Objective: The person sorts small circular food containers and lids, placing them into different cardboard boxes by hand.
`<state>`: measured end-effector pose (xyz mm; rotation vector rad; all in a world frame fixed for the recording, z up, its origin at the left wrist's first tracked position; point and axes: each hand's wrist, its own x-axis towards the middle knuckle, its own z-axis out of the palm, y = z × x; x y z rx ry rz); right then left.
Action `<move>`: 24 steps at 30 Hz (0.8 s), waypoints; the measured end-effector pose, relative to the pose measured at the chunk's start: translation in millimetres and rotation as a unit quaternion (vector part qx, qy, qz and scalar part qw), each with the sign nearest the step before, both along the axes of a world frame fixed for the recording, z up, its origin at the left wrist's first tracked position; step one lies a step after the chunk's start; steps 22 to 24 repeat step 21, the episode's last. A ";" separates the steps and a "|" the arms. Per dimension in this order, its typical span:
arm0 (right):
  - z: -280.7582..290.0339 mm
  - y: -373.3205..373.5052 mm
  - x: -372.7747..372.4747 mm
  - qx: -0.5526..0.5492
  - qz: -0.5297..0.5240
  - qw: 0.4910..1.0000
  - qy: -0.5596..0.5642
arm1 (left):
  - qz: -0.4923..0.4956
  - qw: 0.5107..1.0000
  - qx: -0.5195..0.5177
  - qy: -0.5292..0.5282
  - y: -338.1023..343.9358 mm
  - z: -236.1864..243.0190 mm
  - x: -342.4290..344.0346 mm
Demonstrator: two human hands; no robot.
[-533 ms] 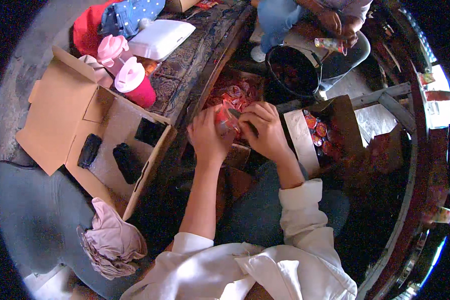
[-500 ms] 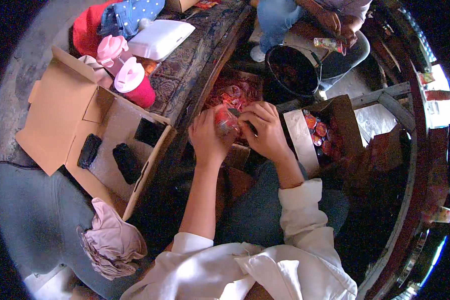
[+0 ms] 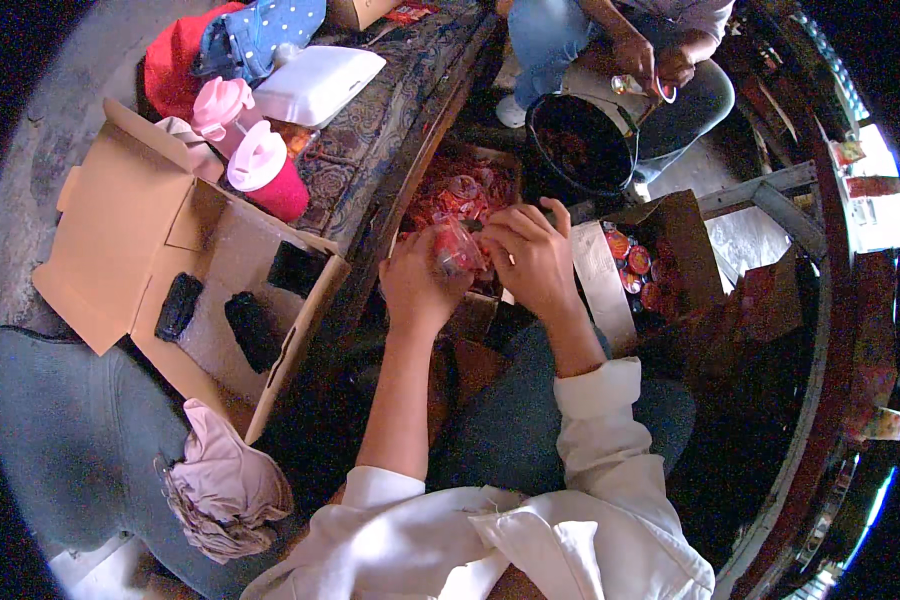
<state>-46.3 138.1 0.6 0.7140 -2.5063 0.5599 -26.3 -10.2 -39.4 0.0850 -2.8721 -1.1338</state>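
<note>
My left hand (image 3: 416,283) is wrapped around a clear plastic cup (image 3: 458,250) with red on it, tilted over a box. Thumb and fingers of my right hand (image 3: 532,258) are bent together at the cup's right side, with one finger raised. A small dark piece shows between the hands at the cup's edge; what the right fingers pinch is too small to make out. Just beyond the hands, a box (image 3: 510,160) holds tangled red strips and scraps (image 3: 460,188).
Right of my hands is a carton (image 3: 692,240) with several red round-lidded pieces (image 3: 638,262). A co-worker's hands (image 3: 660,62) work above a black bucket (image 3: 582,145). An open cardboard box (image 3: 110,230) with dark items, pink-lidded tumblers (image 3: 270,180) and a foam container (image 3: 320,82) are left.
My right hand's fingers have lifted and spread slightly at the cup, with one finger now raised. The co-worker's hands and cup have shifted too.
</note>
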 end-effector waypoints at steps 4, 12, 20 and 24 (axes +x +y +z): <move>-2.6 6.3 -4.9 -0.150 -0.043 0.988 -0.008 | -0.003 0.988 0.142 0.058 1.1 1.2 -3.7; -3.8 21.6 -7.1 -0.334 -0.066 0.940 -0.027 | -0.140 0.899 0.416 -0.003 8.2 17.9 6.0; -7.6 28.9 -7.3 -0.202 0.002 0.979 0.026 | -0.154 0.837 0.514 -0.107 -3.0 20.8 4.5; -7.7 29.9 -7.2 -0.184 0.034 0.982 0.022 | -0.151 0.817 0.542 -0.129 -3.1 23.2 4.8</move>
